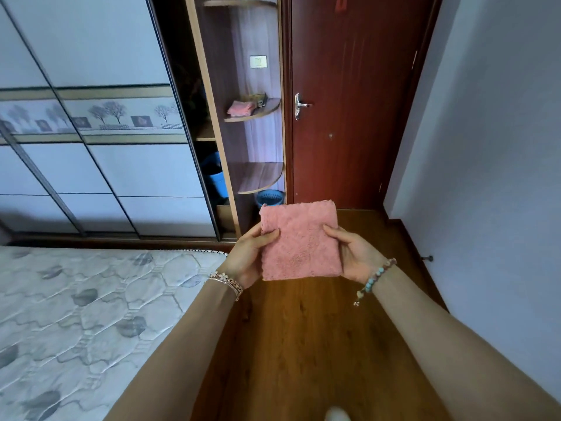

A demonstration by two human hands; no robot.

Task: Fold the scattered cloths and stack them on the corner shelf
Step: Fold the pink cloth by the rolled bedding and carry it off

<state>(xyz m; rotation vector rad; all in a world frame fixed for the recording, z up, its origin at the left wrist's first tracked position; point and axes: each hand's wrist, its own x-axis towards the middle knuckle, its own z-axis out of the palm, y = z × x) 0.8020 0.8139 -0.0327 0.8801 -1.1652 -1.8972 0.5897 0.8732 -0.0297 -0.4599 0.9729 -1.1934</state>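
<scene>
Two hands carry one folded pink cloth (300, 240) at the centre of the head view: the left hand (249, 256) and right hand (353, 253) each pinch a side edge, thumbs on top. Another folded pink cloth (241, 108) already lies on the corner shelf (267, 112), upper middle. With only the sides held, the fold could sag open; set down carelessly, it might land askew on the stack or nudge the small clutter (258, 98) beside it.

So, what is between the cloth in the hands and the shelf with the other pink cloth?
In the head view, an empty lower shelf and a blue basket lie between the held cloth and that shelf.
</scene>
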